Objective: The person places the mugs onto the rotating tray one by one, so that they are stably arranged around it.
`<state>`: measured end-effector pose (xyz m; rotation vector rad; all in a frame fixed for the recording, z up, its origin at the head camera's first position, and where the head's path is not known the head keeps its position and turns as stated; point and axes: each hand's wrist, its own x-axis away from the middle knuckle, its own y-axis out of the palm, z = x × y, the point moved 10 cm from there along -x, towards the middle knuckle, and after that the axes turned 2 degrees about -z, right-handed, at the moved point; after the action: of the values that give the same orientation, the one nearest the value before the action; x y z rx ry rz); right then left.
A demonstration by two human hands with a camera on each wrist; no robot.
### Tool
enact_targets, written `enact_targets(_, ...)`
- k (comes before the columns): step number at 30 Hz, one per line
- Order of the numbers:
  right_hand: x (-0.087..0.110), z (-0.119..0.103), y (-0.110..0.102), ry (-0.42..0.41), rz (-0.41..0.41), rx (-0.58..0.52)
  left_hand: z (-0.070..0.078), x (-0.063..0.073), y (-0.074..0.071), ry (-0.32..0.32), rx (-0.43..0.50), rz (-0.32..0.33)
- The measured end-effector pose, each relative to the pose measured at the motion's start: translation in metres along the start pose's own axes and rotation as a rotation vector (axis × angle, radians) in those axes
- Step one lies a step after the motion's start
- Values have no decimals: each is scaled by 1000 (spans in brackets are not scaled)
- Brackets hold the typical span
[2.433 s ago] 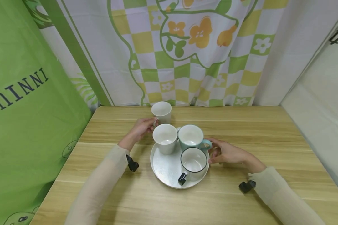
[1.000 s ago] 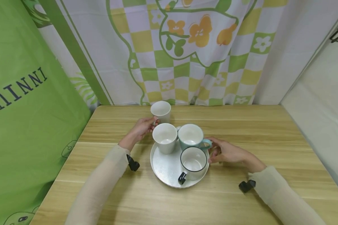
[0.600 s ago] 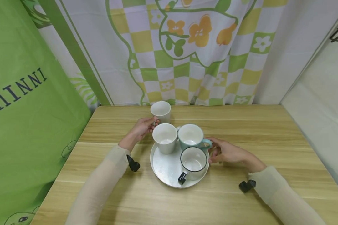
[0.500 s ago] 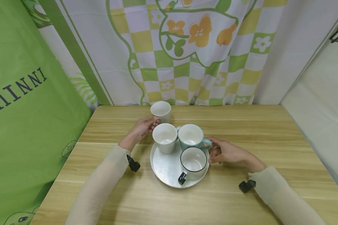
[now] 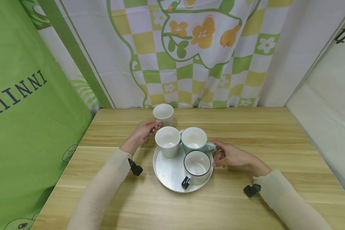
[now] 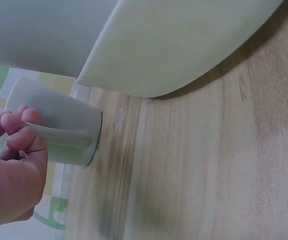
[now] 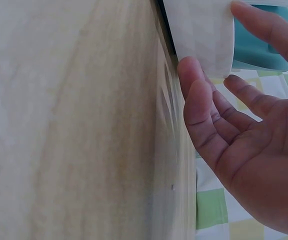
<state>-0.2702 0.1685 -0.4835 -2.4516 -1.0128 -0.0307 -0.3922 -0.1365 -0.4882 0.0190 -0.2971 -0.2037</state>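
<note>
In the head view my left hand [image 5: 144,131] pinches the handle of a white mug [image 5: 165,117] standing upright on the table behind the tray. The left wrist view shows thumb and fingertips closed on that mug handle [image 6: 64,136]. My right hand [image 5: 233,155] is at the right side of a round silver-white tray [image 5: 167,175], fingers spread and slightly bent. In the right wrist view its fingertips touch the tray's outer wall [image 7: 204,35]. On the tray stand another white mug [image 5: 170,150], a teal mug [image 5: 194,140] and a white mug with black rim and handle [image 5: 199,177].
All of this is on a wooden table [image 5: 276,153]. A checked curtain [image 5: 189,76] hangs behind it, a green cloth [image 5: 31,127] on the left and a white wall [image 5: 330,95] on the right. The tray mugs stand close together.
Both hands hold their places on the mug handle and at the tray. The mugs and tray stay put; only a slight shift of the head view shows.
</note>
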Motion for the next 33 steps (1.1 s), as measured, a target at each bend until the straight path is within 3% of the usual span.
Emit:
enact_targets(14,0,0,0,-1,-5,3,4,7,-5,19,-6,6)
enact_targets(33,-1,0,-1,-3,8,25,19,39,-23,61,27,24)
